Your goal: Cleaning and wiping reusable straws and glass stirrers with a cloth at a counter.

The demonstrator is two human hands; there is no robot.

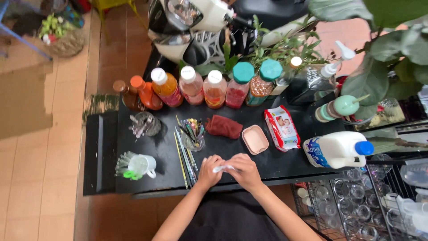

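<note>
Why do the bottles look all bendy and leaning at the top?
Head view: the wide lens bows the edges, so the bottles fan outward and the table edge curves. Soft daylight, faint shadows. Glare whitens the scooter. Both hands, left and right, look slightly blurred around the small white thing.

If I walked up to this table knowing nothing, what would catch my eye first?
Probably the row of coloured bottles along the black table's far edge. Next, at the near edge, the left hand and right hand pinch a small white thing together.
</note>
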